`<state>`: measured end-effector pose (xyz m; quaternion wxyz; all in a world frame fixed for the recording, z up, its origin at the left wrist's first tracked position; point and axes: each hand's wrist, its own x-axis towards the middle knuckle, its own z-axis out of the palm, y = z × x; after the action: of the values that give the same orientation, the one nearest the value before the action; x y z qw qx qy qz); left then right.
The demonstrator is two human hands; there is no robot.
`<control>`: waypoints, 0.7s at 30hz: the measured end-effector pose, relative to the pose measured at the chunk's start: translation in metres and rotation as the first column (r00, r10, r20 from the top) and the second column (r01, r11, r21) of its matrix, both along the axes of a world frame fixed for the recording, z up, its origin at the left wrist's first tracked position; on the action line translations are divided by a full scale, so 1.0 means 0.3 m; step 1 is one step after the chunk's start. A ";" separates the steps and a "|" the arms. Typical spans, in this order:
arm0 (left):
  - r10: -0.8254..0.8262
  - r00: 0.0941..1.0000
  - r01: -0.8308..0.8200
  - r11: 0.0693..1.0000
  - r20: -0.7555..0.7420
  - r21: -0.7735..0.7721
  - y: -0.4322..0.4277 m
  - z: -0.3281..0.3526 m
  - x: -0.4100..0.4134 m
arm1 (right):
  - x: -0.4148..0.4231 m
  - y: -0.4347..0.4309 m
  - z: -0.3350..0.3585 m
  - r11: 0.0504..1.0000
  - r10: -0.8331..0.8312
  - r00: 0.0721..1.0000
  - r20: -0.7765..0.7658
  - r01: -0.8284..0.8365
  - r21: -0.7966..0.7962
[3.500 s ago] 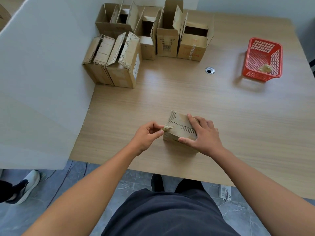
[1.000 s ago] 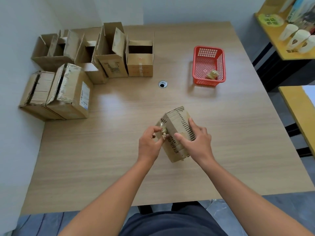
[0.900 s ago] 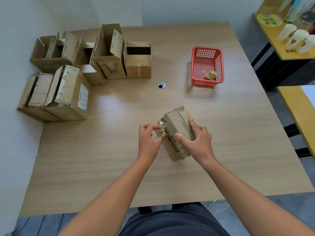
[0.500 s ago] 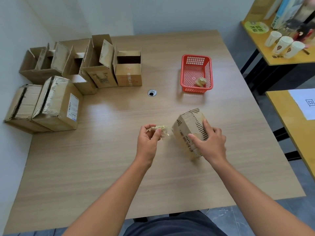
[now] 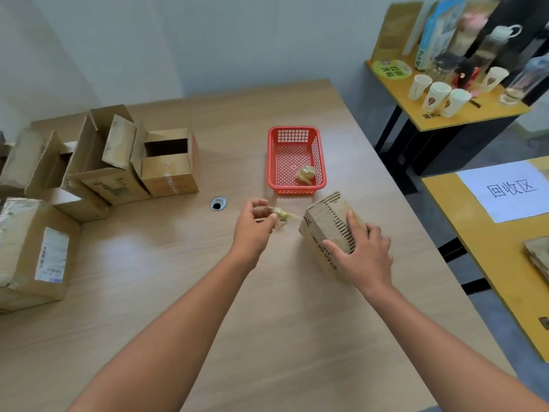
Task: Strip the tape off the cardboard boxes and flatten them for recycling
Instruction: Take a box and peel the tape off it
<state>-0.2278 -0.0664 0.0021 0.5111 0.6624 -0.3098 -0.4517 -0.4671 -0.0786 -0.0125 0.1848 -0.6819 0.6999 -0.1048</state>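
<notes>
Seen from the head camera, a person's right hand (image 5: 361,251) grips a small cardboard box (image 5: 328,230) resting on a wooden table (image 5: 178,292), fingers curled over its top and side. The left hand (image 5: 252,227), just beside the box, pinches a crumpled wad of tape (image 5: 280,215) between thumb and fingertips. Beyond them sits a red basket (image 5: 294,135) holding another tape wad (image 5: 306,174), and more cardboard boxes (image 5: 166,162) cluster at the table's far left.
</notes>
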 end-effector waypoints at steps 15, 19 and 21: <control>-0.089 0.796 -0.022 0.984 0.599 0.176 -0.799 -0.253 -0.109 | -0.062 -0.299 -0.166 0.981 -0.025 0.990 -0.136 -0.002 -0.192; -0.220 0.662 -0.039 0.944 0.716 0.327 -0.826 -0.302 -0.113 | -0.059 -0.299 -0.167 0.977 -0.028 0.992 -0.122 0.002 -0.215; -0.248 0.610 -0.022 0.944 0.752 0.329 -0.823 -0.318 -0.107 | -0.057 -0.299 -0.167 0.972 -0.037 0.993 -0.111 0.010 -0.235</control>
<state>-0.2600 -0.3132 -0.0934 0.1853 0.8420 -0.4694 -0.1905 -0.4842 -0.1682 -0.0626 0.0616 -0.6956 0.7000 -0.1495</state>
